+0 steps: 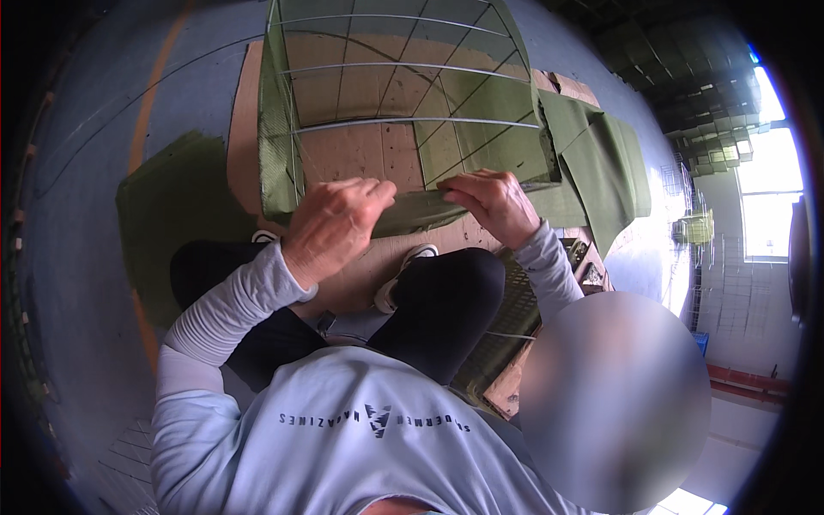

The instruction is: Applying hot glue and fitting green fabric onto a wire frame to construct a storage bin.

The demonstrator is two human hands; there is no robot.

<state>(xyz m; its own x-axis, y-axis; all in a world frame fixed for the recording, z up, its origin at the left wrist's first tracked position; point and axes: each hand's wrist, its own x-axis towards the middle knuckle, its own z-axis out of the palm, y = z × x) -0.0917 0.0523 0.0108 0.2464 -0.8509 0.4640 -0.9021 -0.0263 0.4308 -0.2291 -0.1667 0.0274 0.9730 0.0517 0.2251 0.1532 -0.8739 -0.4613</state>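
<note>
My left hand and right hand both pinch the folded edge of the green woven fabric at the near side of the grey wire mesh frame. That edge's long axis runs left to right between my hands, with the frame beyond them. Each hand is equally close to the frame.

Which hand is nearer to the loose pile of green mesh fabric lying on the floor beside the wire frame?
The right hand. It grips the green fabric edge close to the loose pile of green mesh fabric; the left hand grips the same edge farther away, near the wire frame.

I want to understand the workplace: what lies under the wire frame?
Under the wire frame a wooden board shows through the bars. Green cloth covers its right part and what lies beneath, and both hands grip its edge.
</note>
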